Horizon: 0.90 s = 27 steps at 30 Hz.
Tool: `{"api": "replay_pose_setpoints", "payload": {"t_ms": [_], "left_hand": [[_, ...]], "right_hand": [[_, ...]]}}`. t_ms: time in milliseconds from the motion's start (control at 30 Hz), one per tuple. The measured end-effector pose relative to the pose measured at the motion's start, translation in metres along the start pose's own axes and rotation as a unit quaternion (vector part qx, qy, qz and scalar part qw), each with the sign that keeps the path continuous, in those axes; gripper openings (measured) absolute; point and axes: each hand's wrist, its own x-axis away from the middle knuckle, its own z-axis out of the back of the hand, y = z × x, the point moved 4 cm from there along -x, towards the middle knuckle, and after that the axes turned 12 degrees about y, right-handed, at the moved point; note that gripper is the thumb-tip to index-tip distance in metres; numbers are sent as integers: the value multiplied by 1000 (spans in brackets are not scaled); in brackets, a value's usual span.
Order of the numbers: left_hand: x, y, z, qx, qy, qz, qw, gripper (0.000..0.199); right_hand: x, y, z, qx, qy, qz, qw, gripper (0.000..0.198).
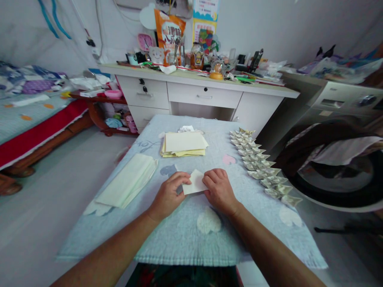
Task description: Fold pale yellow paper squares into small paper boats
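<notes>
A small cream piece of folded paper (195,182) is held between my two hands, low over the cloth-covered table (185,223). My left hand (171,192) pinches its left edge between thumb and fingers. At the right edge, my right hand (220,189) grips the paper with its fingers curled over. Beyond the hands lies a stack of cream and yellow paper sheets (184,142). To the left rests a pile of pale greenish paper (128,181). Folded paper boats (254,161), several of them, stand in rows along the right side.
Behind the table is a white desk (206,95) crowded with a glass jar (197,56), an orange snack bag (170,36) and other items. A washing machine (332,103) with clothes hanging from its open door stands at right. A bed (32,115) is at left.
</notes>
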Motion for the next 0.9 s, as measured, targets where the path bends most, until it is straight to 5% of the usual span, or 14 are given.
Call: {"api": "replay_pose_setpoints", "payload": {"t_ms": [333,733,900], "left_hand": [[9,-3,-7,-45,-121,10,992,18],[10,9,-9,-212,-138,-109,961,29],[12,6,-18,-214,-177,-132,951,17]], "right_hand": [[17,4,3,-37,-93,29,995,21],[26,20,-5,-133,-66,-31,988,24],[27,24,-5,-136,-62,-42,988,25]]}}
